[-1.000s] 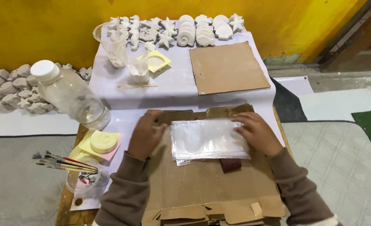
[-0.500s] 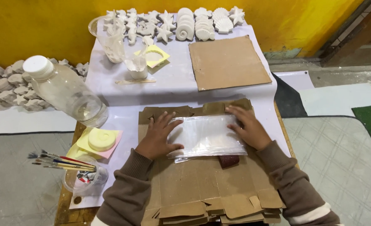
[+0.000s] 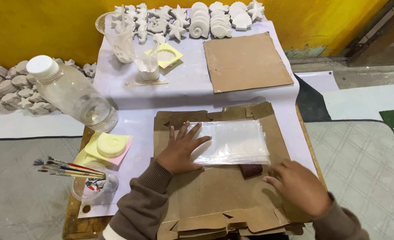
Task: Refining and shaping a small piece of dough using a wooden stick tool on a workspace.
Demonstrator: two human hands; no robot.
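A stack of clear plastic bags point(image 3: 233, 142) lies on flattened brown cardboard point(image 3: 214, 195) in front of me. My left hand point(image 3: 181, 149) rests flat with fingers spread on the left end of the bags. My right hand point(image 3: 297, 184) hovers over the cardboard below and to the right of the bags, fingers loosely curled, holding nothing. A small dark red-brown piece point(image 3: 251, 170) pokes out from under the bags' lower edge.
A large clear bottle with a white cap point(image 3: 72, 93) lies at left. Paint brushes point(image 3: 68, 168) rest on a plastic cup. A yellow round cast point(image 3: 110, 144) sits on coloured pads. White shell and starfish casts point(image 3: 192, 18), plastic cups point(image 3: 121, 35) and a cardboard sheet point(image 3: 243, 62) lie further back.
My right hand has come off the bags and moved down and to the right over the cardboard. My left hand stays pressed on the bags' left end.
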